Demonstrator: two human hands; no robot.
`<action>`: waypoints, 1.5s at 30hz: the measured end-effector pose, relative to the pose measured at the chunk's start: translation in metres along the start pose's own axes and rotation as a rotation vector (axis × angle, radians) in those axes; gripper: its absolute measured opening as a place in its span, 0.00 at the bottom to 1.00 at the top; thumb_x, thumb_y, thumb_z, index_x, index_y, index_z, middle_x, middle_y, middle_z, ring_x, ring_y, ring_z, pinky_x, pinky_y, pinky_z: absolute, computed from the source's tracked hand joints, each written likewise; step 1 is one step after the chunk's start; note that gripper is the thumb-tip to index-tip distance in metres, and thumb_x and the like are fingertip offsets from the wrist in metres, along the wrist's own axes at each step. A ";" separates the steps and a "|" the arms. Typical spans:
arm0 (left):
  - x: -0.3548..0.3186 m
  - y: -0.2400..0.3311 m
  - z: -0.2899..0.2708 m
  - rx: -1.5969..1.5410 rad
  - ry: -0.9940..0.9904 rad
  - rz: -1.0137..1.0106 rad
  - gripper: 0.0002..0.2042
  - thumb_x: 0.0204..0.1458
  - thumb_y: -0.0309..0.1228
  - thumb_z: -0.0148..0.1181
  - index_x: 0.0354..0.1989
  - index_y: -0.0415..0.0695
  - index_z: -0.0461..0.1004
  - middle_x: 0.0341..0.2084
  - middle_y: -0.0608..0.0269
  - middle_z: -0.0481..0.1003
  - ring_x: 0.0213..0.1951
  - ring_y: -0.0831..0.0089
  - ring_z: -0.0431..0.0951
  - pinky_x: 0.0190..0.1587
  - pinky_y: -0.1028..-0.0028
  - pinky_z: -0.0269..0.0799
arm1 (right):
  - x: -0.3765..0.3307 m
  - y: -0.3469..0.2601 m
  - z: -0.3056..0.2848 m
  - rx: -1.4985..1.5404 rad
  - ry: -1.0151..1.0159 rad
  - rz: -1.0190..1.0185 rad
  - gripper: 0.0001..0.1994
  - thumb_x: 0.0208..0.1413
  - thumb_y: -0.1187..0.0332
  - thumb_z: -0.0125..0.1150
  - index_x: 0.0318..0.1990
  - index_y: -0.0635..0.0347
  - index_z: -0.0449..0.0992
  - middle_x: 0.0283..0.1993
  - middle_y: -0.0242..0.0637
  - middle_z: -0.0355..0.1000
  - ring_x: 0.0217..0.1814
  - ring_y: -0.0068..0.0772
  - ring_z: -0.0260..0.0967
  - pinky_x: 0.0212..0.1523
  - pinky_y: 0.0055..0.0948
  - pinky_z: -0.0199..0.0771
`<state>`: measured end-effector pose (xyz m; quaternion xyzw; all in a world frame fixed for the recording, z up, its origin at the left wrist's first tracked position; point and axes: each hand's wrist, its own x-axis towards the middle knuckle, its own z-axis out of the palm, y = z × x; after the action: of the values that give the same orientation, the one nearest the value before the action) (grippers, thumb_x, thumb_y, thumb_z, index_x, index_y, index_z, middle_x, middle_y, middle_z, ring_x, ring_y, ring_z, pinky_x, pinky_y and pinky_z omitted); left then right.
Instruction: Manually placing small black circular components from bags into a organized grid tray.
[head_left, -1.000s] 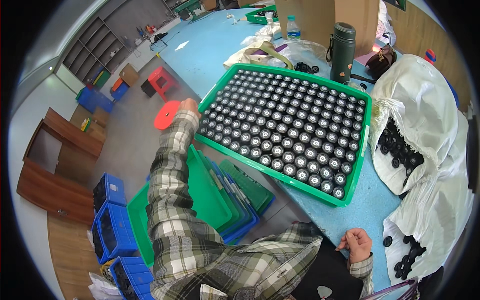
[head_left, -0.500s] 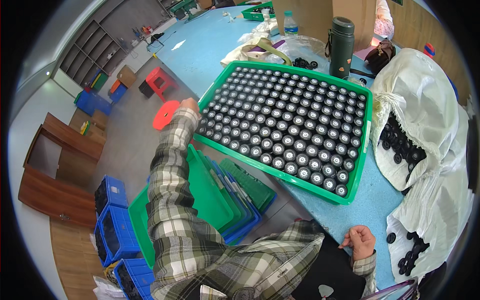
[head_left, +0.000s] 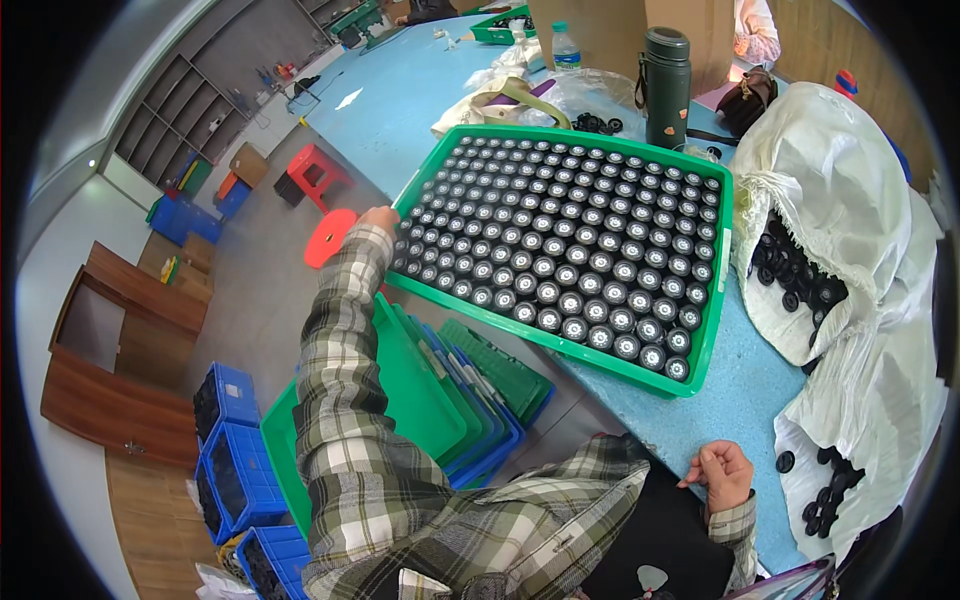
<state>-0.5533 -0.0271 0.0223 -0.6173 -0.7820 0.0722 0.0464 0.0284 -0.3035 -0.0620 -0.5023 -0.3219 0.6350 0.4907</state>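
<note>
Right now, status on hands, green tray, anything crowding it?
Left hand at left end of green tray; right hand loosely curled, apart. Tray packed with round black pieces. White sack close at right.

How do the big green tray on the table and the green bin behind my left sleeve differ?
The tray holds rows of black, silver-centred round pieces; the bin looks bare inside where visible. The tray rests on the blue table; the bin sits off it. Both are green.

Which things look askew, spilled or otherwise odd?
The green tray sits askew, its left corner jutting past the edge of the blue table. Loose black wheels lie scattered at the lower white sack, unlike the tray's neat rows.
</note>
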 end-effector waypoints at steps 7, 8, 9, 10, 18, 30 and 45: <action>-0.001 0.008 0.001 0.112 -0.012 0.056 0.14 0.44 0.24 0.52 0.42 0.47 0.73 0.38 0.50 0.73 0.43 0.55 0.73 0.46 0.62 0.69 | -0.001 0.001 -0.001 0.008 -0.005 -0.018 0.05 0.54 0.74 0.50 0.33 0.68 0.66 0.26 0.39 0.67 0.21 0.24 0.66 0.21 0.30 0.75; 0.000 0.009 0.000 0.144 -0.027 0.064 0.15 0.45 0.24 0.51 0.43 0.47 0.72 0.38 0.50 0.73 0.43 0.55 0.73 0.46 0.62 0.68 | -0.001 0.000 -0.001 0.011 -0.012 -0.016 0.05 0.55 0.75 0.49 0.33 0.68 0.66 0.26 0.39 0.67 0.21 0.24 0.66 0.22 0.30 0.75; 0.001 0.010 0.000 0.176 -0.042 0.072 0.15 0.45 0.24 0.50 0.43 0.47 0.72 0.39 0.49 0.73 0.43 0.55 0.72 0.45 0.62 0.68 | -0.001 0.000 -0.001 0.015 -0.020 -0.014 0.05 0.55 0.75 0.49 0.33 0.69 0.66 0.26 0.40 0.67 0.22 0.24 0.66 0.23 0.30 0.76; 0.000 0.009 0.000 0.179 -0.042 0.072 0.15 0.45 0.24 0.50 0.43 0.47 0.72 0.39 0.49 0.73 0.43 0.55 0.72 0.45 0.62 0.68 | -0.002 -0.001 -0.001 0.018 -0.028 -0.011 0.05 0.55 0.75 0.49 0.33 0.70 0.66 0.26 0.40 0.67 0.22 0.24 0.66 0.24 0.30 0.76; -0.018 0.019 -0.011 0.023 -0.030 0.034 0.13 0.45 0.22 0.49 0.41 0.47 0.70 0.36 0.49 0.73 0.43 0.54 0.73 0.44 0.61 0.68 | -0.002 -0.002 0.000 0.012 -0.035 -0.007 0.05 0.55 0.75 0.49 0.34 0.70 0.66 0.26 0.39 0.67 0.23 0.24 0.66 0.25 0.29 0.76; -0.004 -0.021 0.010 -0.223 0.076 0.017 0.19 0.36 0.15 0.51 0.40 0.44 0.72 0.26 0.58 0.74 0.28 0.66 0.76 0.30 0.68 0.72 | -0.001 -0.001 0.001 -0.004 -0.058 -0.040 0.05 0.55 0.75 0.49 0.34 0.69 0.66 0.26 0.38 0.66 0.23 0.23 0.66 0.25 0.28 0.75; 0.006 -0.032 0.026 -0.478 0.063 -0.078 0.14 0.47 0.20 0.44 0.41 0.39 0.72 0.29 0.59 0.70 0.25 0.69 0.73 0.25 0.70 0.72 | -0.001 -0.001 -0.001 -0.026 -0.070 -0.068 0.04 0.55 0.76 0.49 0.34 0.69 0.66 0.27 0.38 0.67 0.23 0.22 0.66 0.25 0.27 0.75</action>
<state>-0.5897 -0.0296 0.0020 -0.5819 -0.7984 -0.1361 -0.0738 0.0292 -0.3043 -0.0610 -0.4747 -0.3639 0.6312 0.4938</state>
